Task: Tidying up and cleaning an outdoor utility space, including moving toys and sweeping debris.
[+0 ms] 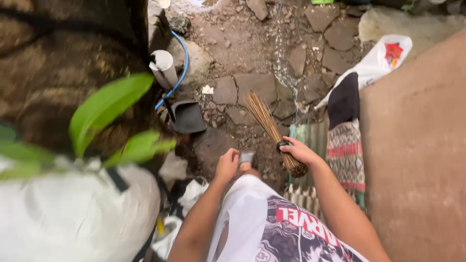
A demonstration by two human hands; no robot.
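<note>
My right hand grips a bundle broom of thin brown sticks near its bound base, and the bristles fan out up and to the left over the stone ground. My left hand is closed around a small grey object, whose kind I cannot make out. Both hands are held close together in front of my white printed shirt.
A dark dustpan lies on the broken stone paving. A white pipe with a blue hose stands beside it. Patterned cloth and a white plastic bag lie along a brown wall. Green leaves and a white sack fill the left.
</note>
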